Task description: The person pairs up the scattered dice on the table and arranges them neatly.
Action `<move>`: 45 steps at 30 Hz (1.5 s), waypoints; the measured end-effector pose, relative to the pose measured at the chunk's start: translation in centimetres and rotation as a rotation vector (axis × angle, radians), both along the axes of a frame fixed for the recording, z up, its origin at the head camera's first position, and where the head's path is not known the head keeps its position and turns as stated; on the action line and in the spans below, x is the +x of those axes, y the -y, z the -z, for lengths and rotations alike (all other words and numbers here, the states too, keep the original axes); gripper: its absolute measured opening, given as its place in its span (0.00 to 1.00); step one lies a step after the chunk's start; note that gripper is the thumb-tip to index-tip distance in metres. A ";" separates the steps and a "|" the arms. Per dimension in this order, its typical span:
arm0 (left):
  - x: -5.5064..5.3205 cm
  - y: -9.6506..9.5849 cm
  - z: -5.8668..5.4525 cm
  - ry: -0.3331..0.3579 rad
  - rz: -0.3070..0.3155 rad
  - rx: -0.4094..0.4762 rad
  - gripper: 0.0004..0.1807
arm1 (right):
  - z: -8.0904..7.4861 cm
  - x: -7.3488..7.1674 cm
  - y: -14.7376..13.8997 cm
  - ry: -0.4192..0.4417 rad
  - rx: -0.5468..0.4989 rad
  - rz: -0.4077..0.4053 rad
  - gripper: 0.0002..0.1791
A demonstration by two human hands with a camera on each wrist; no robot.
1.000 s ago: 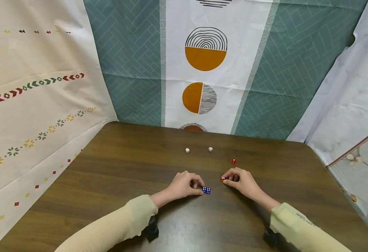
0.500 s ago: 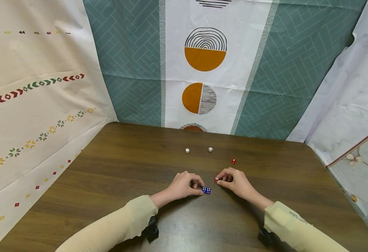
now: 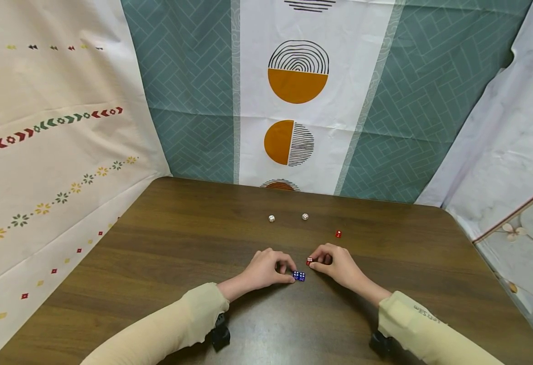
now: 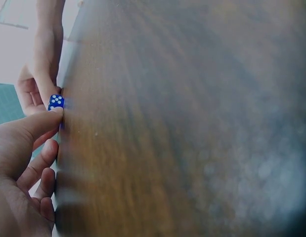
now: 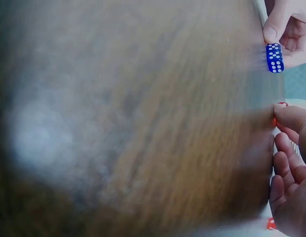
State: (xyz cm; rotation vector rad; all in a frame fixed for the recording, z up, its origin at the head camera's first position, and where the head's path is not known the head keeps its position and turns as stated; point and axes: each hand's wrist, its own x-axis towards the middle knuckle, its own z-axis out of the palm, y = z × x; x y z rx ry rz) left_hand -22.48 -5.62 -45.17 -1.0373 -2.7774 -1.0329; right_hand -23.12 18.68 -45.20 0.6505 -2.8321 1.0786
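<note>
Two blue dice point(image 3: 299, 276) with white pips sit side by side on the table, and they show close up in the right wrist view as a blue block point(image 5: 275, 58). My left hand point(image 3: 266, 268) pinches the nearer blue die between thumb and index finger. Just to the right, my right hand point(image 3: 337, 264) holds a red die point(image 3: 309, 261) between thumb and fingertip, a small gap from the blue pair. In the right wrist view the thumb covers most of that red die.
A second red die point(image 3: 338, 234) lies behind my right hand. Farther back are two white dice, one on the left point(image 3: 271, 218) and one on the right point(image 3: 305, 216). Patterned cloths hang around the brown wooden table point(image 3: 193, 228).
My right hand has moved left with the red die, bringing it close to the blue dice. The left hand and the other dice have stayed in place.
</note>
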 end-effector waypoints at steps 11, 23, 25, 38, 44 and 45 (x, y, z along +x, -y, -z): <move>-0.1 0.0 0.2 0.006 -0.001 -0.008 0.08 | 0.1 -0.3 0.9 -0.005 0.007 -0.034 0.03; 0.0 0.0 -0.1 -0.010 0.001 -0.014 0.08 | -0.2 -0.8 2.2 -0.011 0.009 -0.082 0.04; 0.0 0.0 -0.1 -0.013 -0.001 -0.015 0.08 | -0.3 -0.8 2.3 -0.004 0.006 -0.089 0.04; 0.0 0.3 -0.1 0.017 0.009 -0.008 0.09 | -0.3 -1.1 2.6 0.007 0.005 -0.106 0.05; -0.6 1.1 -0.4 0.154 0.085 0.044 0.10 | -0.3 -1.1 2.6 0.014 -0.004 -0.103 0.04; -0.7 1.2 -0.5 0.174 0.090 0.045 0.09 | -0.3 -1.1 2.6 0.018 -0.006 -0.101 0.04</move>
